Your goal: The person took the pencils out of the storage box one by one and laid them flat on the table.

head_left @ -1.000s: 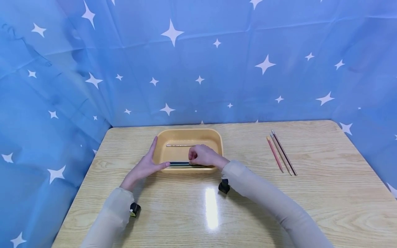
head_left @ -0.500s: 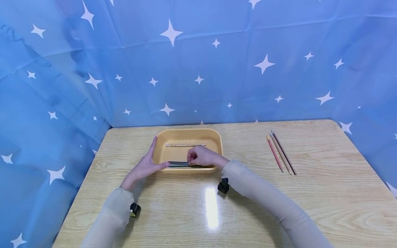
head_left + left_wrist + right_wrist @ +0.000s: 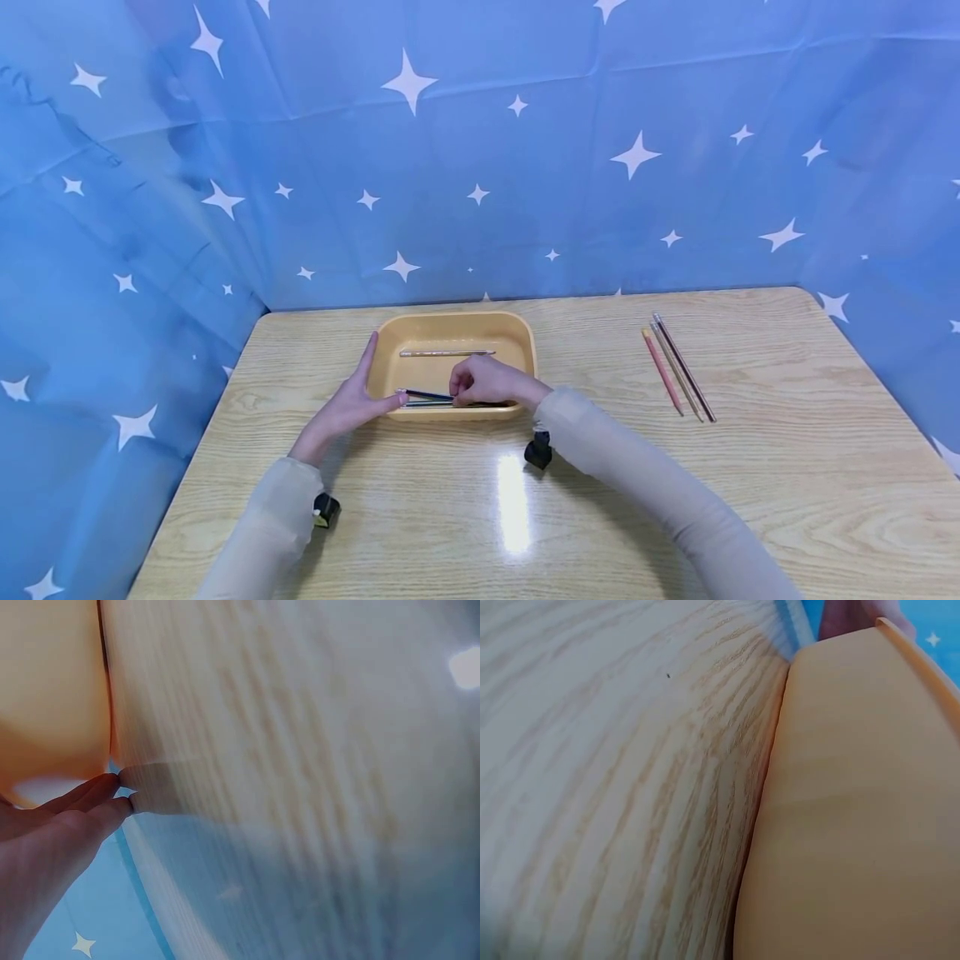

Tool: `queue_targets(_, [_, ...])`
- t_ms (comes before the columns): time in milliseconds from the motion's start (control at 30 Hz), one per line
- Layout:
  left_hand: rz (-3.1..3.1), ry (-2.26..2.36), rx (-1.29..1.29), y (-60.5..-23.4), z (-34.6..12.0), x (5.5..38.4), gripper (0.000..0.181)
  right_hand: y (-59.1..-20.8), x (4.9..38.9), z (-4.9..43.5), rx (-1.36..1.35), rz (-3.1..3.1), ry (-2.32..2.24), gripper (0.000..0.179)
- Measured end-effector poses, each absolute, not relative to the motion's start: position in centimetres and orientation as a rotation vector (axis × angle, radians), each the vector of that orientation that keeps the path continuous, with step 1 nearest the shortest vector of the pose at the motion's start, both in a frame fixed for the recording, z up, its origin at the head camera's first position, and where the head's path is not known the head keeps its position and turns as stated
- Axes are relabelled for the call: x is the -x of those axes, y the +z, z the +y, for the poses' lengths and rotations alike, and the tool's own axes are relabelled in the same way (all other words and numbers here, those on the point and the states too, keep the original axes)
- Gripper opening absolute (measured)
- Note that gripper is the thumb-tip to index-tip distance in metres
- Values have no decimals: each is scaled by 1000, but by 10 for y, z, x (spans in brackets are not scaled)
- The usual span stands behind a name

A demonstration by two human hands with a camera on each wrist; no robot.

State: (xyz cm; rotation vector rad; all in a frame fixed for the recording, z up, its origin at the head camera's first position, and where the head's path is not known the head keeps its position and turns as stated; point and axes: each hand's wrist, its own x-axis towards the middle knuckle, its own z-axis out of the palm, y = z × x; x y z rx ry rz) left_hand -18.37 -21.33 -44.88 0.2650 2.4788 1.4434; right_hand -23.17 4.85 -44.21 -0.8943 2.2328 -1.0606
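Observation:
A shallow yellow-orange plastic tray (image 3: 442,318) sits near the table's back edge. My left hand (image 3: 352,402) is spread at its left front corner, straight fingers along the left side, thumb at the near rim. In the left wrist view the fingers (image 3: 101,791) touch the tray's outer wall (image 3: 52,690). Inside, my right hand (image 3: 491,381) has thumb and forefinger together on a dark pencil (image 3: 426,393), lying slightly aslant. Several pencils (image 3: 427,405) lie beside it along the near wall, partly hidden by the hand. One shiny pencil (image 3: 442,353) lies apart, near the far wall.
To the right on the wooden table (image 3: 600,350) lie a red pencil (image 3: 662,371), a gold-toned pencil (image 3: 677,372) and a dark brown pencil (image 3: 684,367), close together. A blue star-printed cloth (image 3: 480,150) hangs behind and at the left.
The dark pencil has shifted out of line with the others, its left end swinging away from the near wall. The right hand has moved slightly left; the left hand stays at the corner.

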Motion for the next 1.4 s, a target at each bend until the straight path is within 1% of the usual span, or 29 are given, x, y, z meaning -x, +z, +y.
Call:
queue_targets(200, [2478,1452,-261,-448,-214,184,113,-442,232,50,912,2224,-1075,3])
queue_targets(600, [2472,1470,-264,-447,-213,183,116,-442,233,50,776,2076,-1276,11])
queue_targets(900, [2470,1473,-277,-446,-213,183,115,-438,233,51,777,2100,-1334,18])
queue_targets(1133, [2469,1482,-286,-445,-212,183,115,-423,233,57,885,2146,-1297,25])
queue_targets(1400, [2475,1458,-280,-447,-213,184,115,-408,232,67,957,2121,-1341,27])
